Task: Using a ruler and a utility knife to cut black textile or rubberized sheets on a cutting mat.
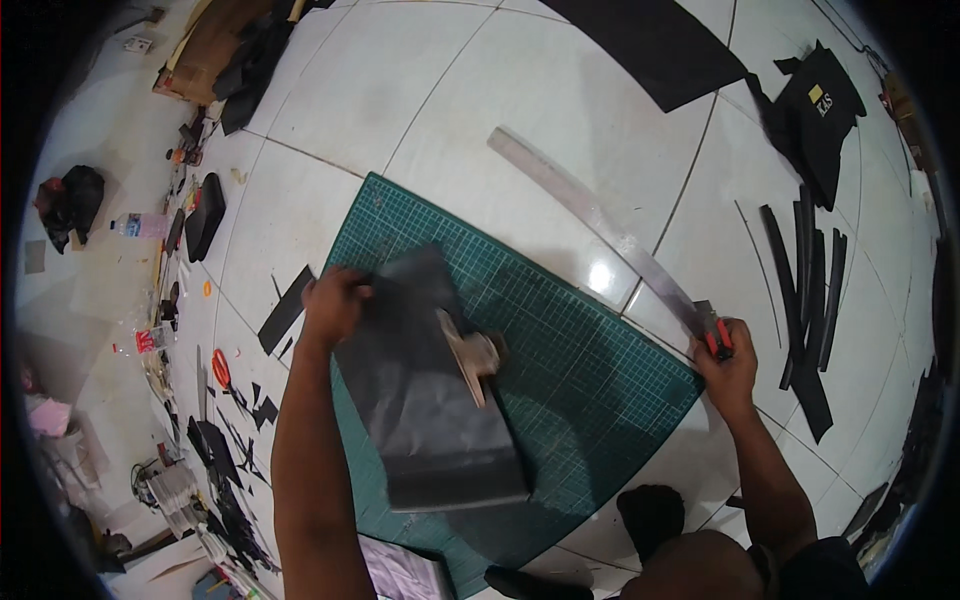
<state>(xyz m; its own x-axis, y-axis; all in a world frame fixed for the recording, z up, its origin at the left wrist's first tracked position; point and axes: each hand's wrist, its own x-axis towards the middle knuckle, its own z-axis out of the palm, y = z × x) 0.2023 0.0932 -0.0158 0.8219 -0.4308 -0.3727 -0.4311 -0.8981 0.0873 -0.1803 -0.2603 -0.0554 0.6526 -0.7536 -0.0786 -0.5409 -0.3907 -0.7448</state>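
My left hand is closed on the upper left edge of a dark grey sheet of material, which lies folded over the green cutting mat. A large metal clip sits on the sheet's right side, blurred. At the mat's right corner, my right hand is closed around a red and black utility knife. A long clear ruler slants across the tiles, its near end by that hand; whether the fingers grip it too, I cannot tell.
Black strips lie right on the white tiled floor, below a black fabric piece. Another black panel is at the top. Orange-handled scissors, dark scraps and a bottle are left. My foot is near the mat's lower edge.
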